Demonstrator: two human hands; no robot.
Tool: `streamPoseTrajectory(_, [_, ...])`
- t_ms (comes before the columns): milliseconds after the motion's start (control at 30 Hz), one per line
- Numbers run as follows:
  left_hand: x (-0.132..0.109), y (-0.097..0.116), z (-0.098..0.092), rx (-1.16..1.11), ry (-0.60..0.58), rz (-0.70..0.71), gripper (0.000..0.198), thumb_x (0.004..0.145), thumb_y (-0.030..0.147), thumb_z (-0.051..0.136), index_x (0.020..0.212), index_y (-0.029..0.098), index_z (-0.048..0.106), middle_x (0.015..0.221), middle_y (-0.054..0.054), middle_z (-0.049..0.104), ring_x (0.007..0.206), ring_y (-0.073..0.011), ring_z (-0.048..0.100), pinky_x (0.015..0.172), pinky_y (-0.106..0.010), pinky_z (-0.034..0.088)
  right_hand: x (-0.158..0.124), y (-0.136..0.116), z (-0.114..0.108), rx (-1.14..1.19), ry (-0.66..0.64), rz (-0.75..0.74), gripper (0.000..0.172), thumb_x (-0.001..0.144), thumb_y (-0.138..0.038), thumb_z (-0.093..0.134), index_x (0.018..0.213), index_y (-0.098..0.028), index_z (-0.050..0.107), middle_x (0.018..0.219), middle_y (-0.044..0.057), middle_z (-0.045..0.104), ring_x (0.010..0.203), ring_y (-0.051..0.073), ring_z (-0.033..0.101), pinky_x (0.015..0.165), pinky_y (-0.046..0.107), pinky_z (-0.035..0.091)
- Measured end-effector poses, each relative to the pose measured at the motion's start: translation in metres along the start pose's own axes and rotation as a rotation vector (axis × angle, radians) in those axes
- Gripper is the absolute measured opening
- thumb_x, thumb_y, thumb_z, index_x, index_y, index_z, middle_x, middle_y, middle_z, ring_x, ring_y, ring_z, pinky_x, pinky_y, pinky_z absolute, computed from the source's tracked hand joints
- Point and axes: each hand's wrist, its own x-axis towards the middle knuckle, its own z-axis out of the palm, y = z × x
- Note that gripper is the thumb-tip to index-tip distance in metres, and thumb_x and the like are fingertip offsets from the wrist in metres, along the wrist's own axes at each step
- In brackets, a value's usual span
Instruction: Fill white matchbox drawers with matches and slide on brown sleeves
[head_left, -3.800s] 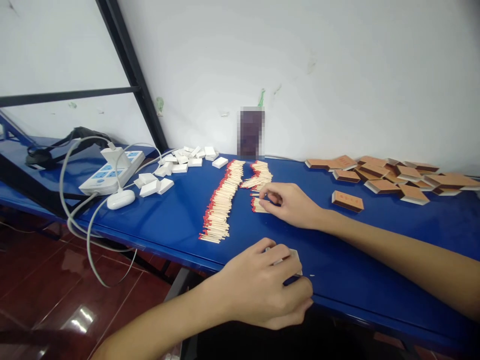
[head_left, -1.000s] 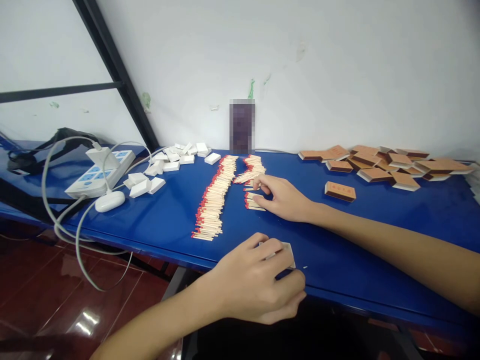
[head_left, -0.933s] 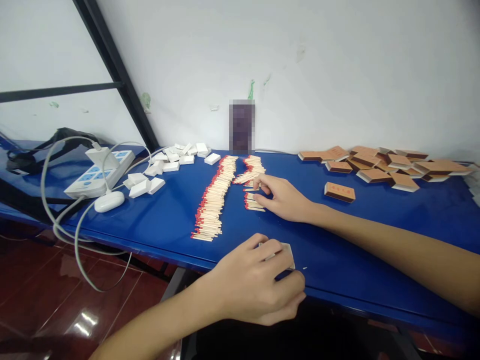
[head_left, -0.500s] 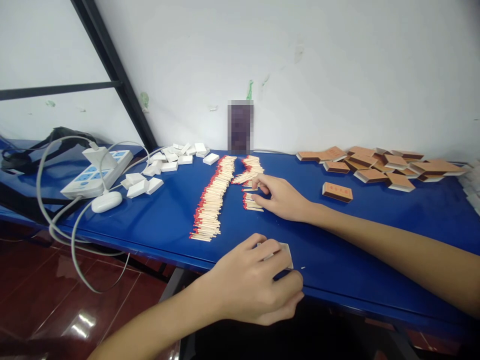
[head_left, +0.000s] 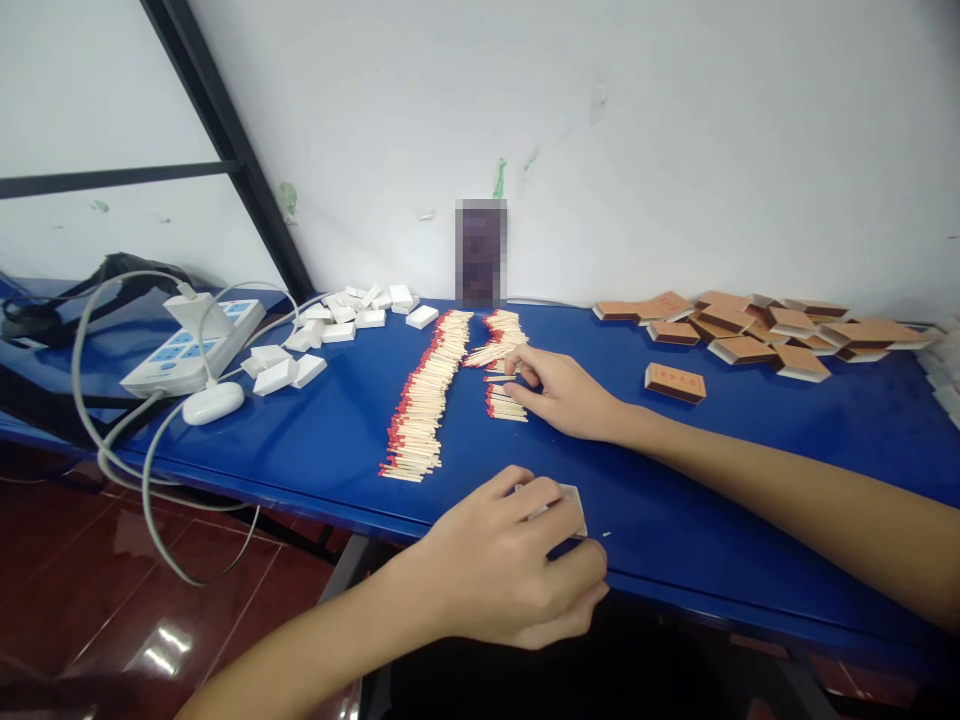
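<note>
Matches (head_left: 504, 404), heads toward 9 o'clock, are pinched by the half-curled right hand (head_left: 570, 398), 12 o'clock of the left hand (head_left: 517, 565) (seemingly closed round a tray (head_left: 573, 497)).

Plenty of bare worktop (head_left: 322, 440) left of the long match row (head_left: 424, 400), open right up to the white trays (head_left: 300, 365) and cables (head_left: 142, 420). Only a tight lane between that row and the small match pile (head_left: 504, 402). The right hand (head_left: 562, 395) sits against that pile. The left hand (head_left: 517, 570), closed on a tray (head_left: 574, 498), blocks the near edge. Further right it's open blue past a lone sleeve (head_left: 675, 382), and the sleeve heap (head_left: 757, 335) crowds the back.
</note>
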Motion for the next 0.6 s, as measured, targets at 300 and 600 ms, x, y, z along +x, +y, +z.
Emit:
streamPoseTrajectory(300, [-0.0001,-0.0002,-0.0002,0.004,-0.020,-0.004,0.017,0.095,0.027,0.052,0.088,0.016,0.064,0.083,-0.005,0.059,0.080,-0.0202,0.051,0.072,-0.033,0.041,0.0020,0.0005,-0.0006,0.042,-0.022,0.067,0.014,0.084,-0.026,0.055,0.097,-0.021,0.053,0.066,-0.007,0.039,0.059,0.013,0.042,0.060,0.026,0.031])
streamPoseTrajectory(600, [0.0001,-0.0007,-0.0030,-0.003,-0.043,0.005,0.012,0.093,0.021,0.053,0.088,0.017,0.063,0.084,-0.005,0.059,0.080,-0.0197,0.051,0.071,-0.033,0.040,0.0035,0.0005,-0.0019,0.125,-0.019,0.117,0.014,0.083,-0.029,0.057,0.095,-0.021,0.054,0.065,-0.007,0.038,0.060,0.013,0.040,0.061,0.026,0.032])
